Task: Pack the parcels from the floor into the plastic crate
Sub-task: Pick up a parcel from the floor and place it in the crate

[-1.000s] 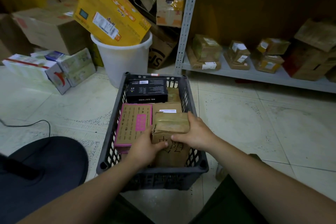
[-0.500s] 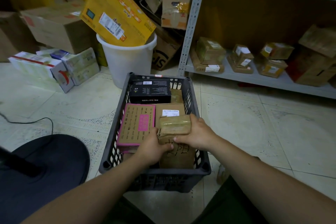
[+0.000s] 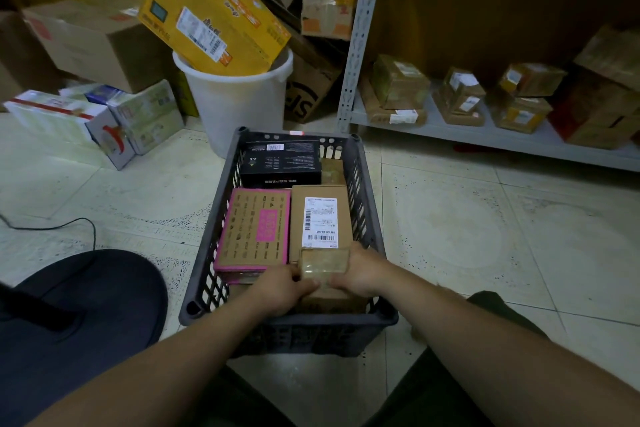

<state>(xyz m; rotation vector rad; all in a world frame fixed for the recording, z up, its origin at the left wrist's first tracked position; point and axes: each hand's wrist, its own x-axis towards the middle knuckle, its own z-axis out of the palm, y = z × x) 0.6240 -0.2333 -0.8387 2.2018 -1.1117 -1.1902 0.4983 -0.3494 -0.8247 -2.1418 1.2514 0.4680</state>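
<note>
Down in the near right corner of the dark grey slotted plastic crate (image 3: 204, 246), a small tape-wrapped brown parcel (image 3: 323, 265) is held between both hands. The left hand (image 3: 278, 289) is closed on the parcel's near left edge, with the thumb laid across its front, and the right hand (image 3: 362, 272) is clamped on its right end; the parcel is pressed against a plain brown carton (image 3: 332, 300) lying beneath it at the crate's near wall. Just beyond the held parcel, a tall brown cardboard box with a white shipping label (image 3: 320, 218) is seen lying flat, and beside it on the crate's left a pink-edged kraft box with a pink panel (image 3: 256, 229) is set. At the crate's far end a black printed box (image 3: 280, 163) is laid across, with a smaller brown parcel (image 3: 332, 172) wedged to its right. Behind the crate a white plastic bucket (image 3: 239, 97) stands on the pale tiled floor (image 3: 467, 229), and a large yellow carton (image 3: 211, 10) is tipped into it. To the crate's far right, a grey metal shelf (image 3: 485, 137) carries several taped parcels. To its far left, white and green printed boxes (image 3: 86, 121) are stacked on the floor.
</note>
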